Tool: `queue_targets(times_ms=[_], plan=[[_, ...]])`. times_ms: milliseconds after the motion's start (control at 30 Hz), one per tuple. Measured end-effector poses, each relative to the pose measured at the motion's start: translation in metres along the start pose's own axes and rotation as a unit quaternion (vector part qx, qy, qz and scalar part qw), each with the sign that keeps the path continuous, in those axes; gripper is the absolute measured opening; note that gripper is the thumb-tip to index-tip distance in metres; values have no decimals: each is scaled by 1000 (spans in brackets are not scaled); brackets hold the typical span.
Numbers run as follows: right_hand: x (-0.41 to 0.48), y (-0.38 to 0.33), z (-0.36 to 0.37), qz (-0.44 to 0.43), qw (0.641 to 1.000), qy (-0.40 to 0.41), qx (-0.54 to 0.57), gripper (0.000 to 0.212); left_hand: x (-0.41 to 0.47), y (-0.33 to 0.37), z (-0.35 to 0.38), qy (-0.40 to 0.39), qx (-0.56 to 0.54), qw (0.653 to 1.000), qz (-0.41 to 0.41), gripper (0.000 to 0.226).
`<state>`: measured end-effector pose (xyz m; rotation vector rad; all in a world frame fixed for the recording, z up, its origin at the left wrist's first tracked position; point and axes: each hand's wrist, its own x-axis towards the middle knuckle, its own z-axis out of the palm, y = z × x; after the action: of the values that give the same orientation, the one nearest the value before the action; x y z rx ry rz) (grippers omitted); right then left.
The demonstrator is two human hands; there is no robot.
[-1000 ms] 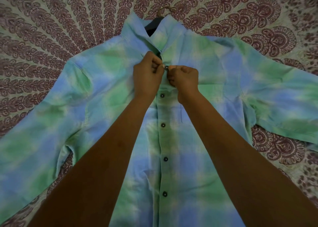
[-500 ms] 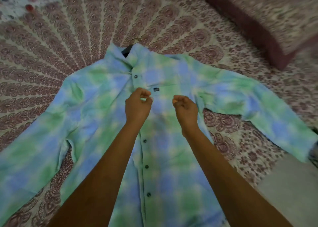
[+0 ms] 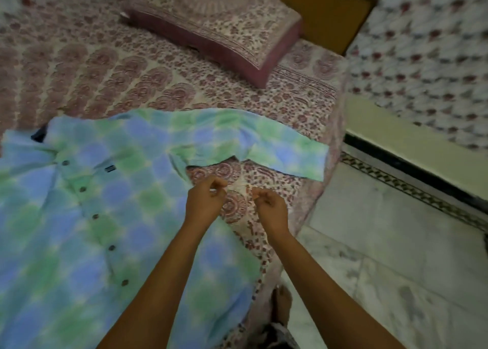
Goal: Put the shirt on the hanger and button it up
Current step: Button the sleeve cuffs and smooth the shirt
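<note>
Blue-and-green checked cotton, the shirt (image 3: 111,216) lies flat on the bed (image 3: 132,79), front up, collar toward the far left, one sleeve stretched right toward the bed's edge. A dark scrap at the collar looks like the hanger (image 3: 39,136), though the view is too blurred there to be sure. Down the placket a row of dark buttons (image 3: 95,216) sits in line with the two front edges lapped, so the shirt reads as fastened along the visible stretch; the lowest part is hidden behind the forearm.

Both hands hang clear of the cloth, over the patterned sheet just right of the shirt's side seam. The left hand (image 3: 204,202) is loosely curled, its grip on nothing; the right hand (image 3: 270,207) is likewise half-closed and empty, the two near each other but apart.

The step in hand seems to be checking and finishing. To do it well, go back to the placket and run a fingertip along it from collar to hem, feeling that each button is fully through its hole. Any missed one needs a pinch of the buttonhole edge in one hand and the button tilted through edgewise with the other. Then square the shoulders on the hanger before lifting by the hook.
</note>
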<state>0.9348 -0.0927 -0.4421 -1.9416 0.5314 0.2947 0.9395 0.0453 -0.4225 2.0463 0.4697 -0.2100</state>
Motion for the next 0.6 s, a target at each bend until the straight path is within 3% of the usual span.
queue_targets(times_ms=[367,500,600], plan=[[102,85,-118,50,997,47,22,21,17,37,171,-75,57,995,-10,6],[143,93,-129,9,997,61,-38,41,37,45,211,-63,60,995,-42,10],[168,90,-124,35,998,48,-25,61,54,45,226,-41,60,994,-78,9]])
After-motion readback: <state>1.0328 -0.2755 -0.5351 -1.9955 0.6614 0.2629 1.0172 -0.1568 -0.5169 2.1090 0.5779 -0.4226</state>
